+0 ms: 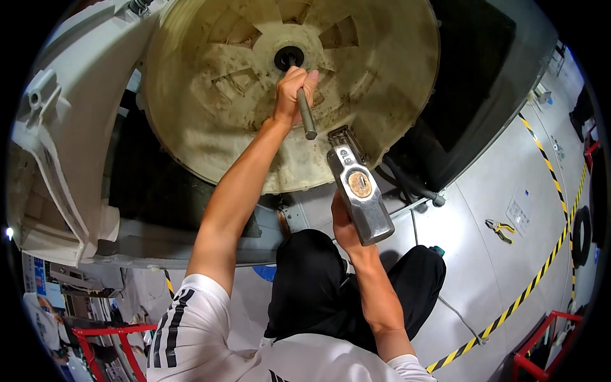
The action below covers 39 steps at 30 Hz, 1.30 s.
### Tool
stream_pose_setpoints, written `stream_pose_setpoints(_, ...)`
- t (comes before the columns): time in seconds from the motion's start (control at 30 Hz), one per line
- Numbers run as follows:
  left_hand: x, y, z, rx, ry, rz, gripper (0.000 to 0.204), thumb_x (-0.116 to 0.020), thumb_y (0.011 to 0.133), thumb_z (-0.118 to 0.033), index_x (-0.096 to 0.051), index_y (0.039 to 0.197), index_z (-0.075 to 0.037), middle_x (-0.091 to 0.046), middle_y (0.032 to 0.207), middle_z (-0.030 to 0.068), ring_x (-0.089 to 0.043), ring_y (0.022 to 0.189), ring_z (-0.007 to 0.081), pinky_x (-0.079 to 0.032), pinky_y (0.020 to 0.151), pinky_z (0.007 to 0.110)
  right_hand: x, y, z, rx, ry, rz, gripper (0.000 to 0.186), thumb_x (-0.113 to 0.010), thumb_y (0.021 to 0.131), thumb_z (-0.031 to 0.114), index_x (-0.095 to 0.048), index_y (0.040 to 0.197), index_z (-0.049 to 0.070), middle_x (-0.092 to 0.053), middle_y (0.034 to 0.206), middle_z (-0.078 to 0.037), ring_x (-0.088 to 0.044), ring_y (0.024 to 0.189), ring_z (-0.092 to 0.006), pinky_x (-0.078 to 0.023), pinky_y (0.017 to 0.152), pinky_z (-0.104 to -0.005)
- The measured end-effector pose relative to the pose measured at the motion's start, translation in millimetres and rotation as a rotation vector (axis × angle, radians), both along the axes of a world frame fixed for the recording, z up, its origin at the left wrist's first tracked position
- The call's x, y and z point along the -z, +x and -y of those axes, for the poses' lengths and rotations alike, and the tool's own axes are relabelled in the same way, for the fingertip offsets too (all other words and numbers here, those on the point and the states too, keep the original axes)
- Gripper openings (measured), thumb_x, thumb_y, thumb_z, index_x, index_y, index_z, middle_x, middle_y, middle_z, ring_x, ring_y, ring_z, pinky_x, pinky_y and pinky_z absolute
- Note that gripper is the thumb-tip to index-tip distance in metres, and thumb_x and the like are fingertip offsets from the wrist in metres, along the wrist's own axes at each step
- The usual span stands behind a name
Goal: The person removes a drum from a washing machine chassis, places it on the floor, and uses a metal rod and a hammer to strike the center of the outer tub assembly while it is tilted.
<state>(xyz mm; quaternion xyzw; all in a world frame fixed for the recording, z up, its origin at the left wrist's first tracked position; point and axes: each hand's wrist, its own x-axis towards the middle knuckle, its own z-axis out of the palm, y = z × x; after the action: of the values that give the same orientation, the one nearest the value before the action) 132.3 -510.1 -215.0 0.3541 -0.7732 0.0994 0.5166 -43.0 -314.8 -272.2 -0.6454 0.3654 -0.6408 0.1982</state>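
In front of me is a large, stained, cream-coloured washing machine tub (369, 44), seen from its inside. My left hand (294, 95) is wrapped round a grey metal rod (307, 118). The rod's far end meets the dark round hub (289, 58) at the tub's centre, and its near end points down toward me. Below and to the right, a sledgehammer (368, 207) with a steel head is held up by my right hand (344, 223). The head hides most of those fingers and the handle. A gap separates the hammer head from the rod.
Pliers (501, 230) with yellow-and-black handles lie on the pale tiled floor to the right. Beyond them runs black-and-yellow tape (533, 283). A grey hose (420, 188) hangs beside the tub's lower right rim. A large white casing (83, 127) stands at the left; red frames (127, 344) are behind.
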Motion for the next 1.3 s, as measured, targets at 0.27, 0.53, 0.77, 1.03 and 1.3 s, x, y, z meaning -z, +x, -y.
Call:
stream_pose_setpoints(0.27, 1, -1, 3, 0.082, -0.014, -0.030, 0.033, -0.050, 0.093, -0.006, -0.039, 0.062, 0.002, -0.033, 0.059, 0.0088, -0.033, 0.057, 0.0217, -0.033, 0.054, 0.032, -16, 11, 10, -0.034, -0.019, -0.064, 0.028, -0.072, 0.065, 0.001, -0.057, 0.089, -0.001, -0.059, 0.064, -0.015, -0.062, 0.056, -0.0313, -0.047, 0.051, -0.0309)
stream_pose_setpoints(0.53, -9, -8, 3, -0.025, 0.092, -0.007, 0.035, -0.055, 0.090, -0.008, -0.039, 0.060, 0.002, -0.033, 0.056, 0.0100, -0.034, 0.055, 0.0227, -0.032, 0.051, 0.034, -12, 8, -2, -0.009, -0.056, 0.036, 0.027, -0.073, 0.061, 0.004, -0.061, 0.085, 0.000, -0.058, 0.065, -0.012, -0.061, 0.054, -0.0210, -0.046, 0.047, -0.0290)
stream_pose_setpoints(0.77, -13, -12, 11, -0.040, 0.062, 0.036, 0.038, -0.057, 0.089, -0.008, -0.039, 0.057, 0.000, -0.034, 0.054, 0.0088, -0.033, 0.053, 0.0216, -0.031, 0.051, 0.032, -9, 7, 11, -0.006, 0.005, 0.098, 0.041, -0.069, 0.064, 0.001, -0.061, 0.105, -0.002, -0.066, 0.087, -0.017, -0.067, 0.071, -0.0309, -0.053, 0.062, -0.0327)
stream_pose_setpoints(1.03, -15, -19, 3, -0.049, 0.124, 0.084, 0.039, -0.056, 0.091, -0.012, -0.042, 0.057, 0.001, -0.036, 0.052, 0.0099, -0.034, 0.053, 0.0229, -0.032, 0.053, 0.035, -24, -15, -10, -0.016, 0.160, 0.032, 0.026, -0.068, 0.071, 0.005, -0.062, 0.096, 0.002, -0.062, 0.093, -0.013, -0.062, 0.081, -0.0238, -0.050, 0.071, -0.0311)
stream_pose_setpoints(1.3, -22, -22, 6, -0.096, 0.194, 0.126, 0.041, -0.054, 0.092, -0.016, -0.044, 0.057, 0.002, -0.039, 0.052, 0.0114, -0.035, 0.054, 0.0238, -0.033, 0.054, 0.037, -43, -18, 24, -0.008, -0.016, 0.099, 0.013, -0.061, 0.073, -0.001, -0.062, 0.086, 0.003, -0.061, 0.072, -0.009, -0.060, 0.064, -0.0237, -0.048, 0.058, -0.0329)
